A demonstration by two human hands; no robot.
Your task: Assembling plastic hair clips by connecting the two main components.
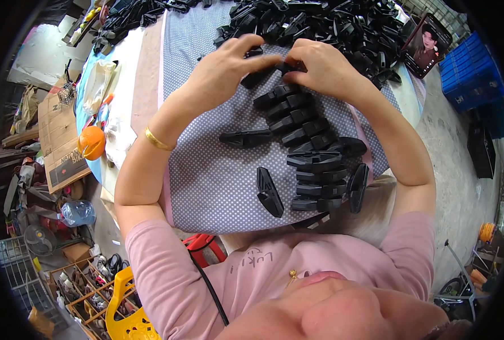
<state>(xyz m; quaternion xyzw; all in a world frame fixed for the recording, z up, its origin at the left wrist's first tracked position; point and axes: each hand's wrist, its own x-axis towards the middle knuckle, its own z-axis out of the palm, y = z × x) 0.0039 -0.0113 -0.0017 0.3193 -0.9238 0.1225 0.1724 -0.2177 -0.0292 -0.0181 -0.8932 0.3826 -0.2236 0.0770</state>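
Near the far side of the cloth, my right hand (326, 69) has its thumb and forefinger closed on a small dark plastic part (286, 67), mostly hidden by the fingers. Close beside it, my left hand (222, 69) has its fingers apart, the forefinger reaching toward the right hand. Beneath that finger lies another black plastic part (254, 77); contact is unclear. A curved row of black plastic clip-like parts (297, 116) runs from below the right hand toward me. Single black parts lie around it, one to the left (245, 138) and another nearer me (270, 192).
A heap of black parts (325, 28) covers the table's far side. A phone (426, 45) stands at the far right, beyond it a blue crate (471, 71). At the left edge sits an orange (91, 143). A yellow chair (128, 320) is at lower left.
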